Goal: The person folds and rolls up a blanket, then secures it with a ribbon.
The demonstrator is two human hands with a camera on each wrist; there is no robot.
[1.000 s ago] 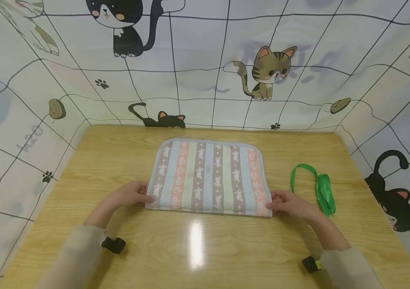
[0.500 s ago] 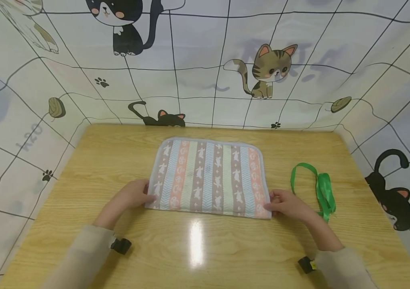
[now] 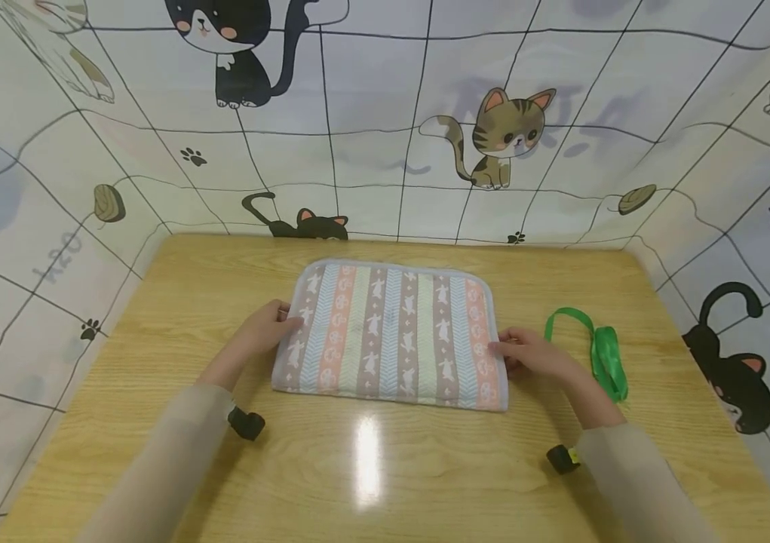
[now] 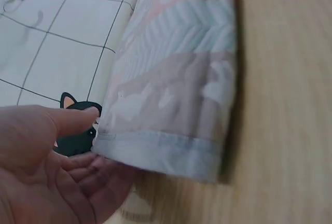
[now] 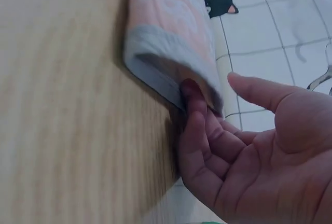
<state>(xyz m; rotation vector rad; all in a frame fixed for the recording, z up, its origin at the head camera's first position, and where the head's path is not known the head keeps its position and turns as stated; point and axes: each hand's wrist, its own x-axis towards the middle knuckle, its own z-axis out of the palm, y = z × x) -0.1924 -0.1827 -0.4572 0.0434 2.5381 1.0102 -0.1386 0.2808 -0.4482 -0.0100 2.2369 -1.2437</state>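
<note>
Touching the left edge of the cloth point(image 3: 391, 339) with the left hand point(image 3: 262, 333), fingers low and thumb above, loosely parted, with no firm pinch to be made out. Seeing the cloth flat on the table point(image 3: 439, 467) between both hands, apparently folded at the near side. At the right edge, resting fingers of the right hand point(image 3: 539, 353) inside the fold's mouth, with thumb wide. Farther right, ribbon point(image 3: 607, 358), ungripped. Probably aligning layers as the step in hand; next, likely calling for even handling of both edges, without dragging the upper layer.
</note>
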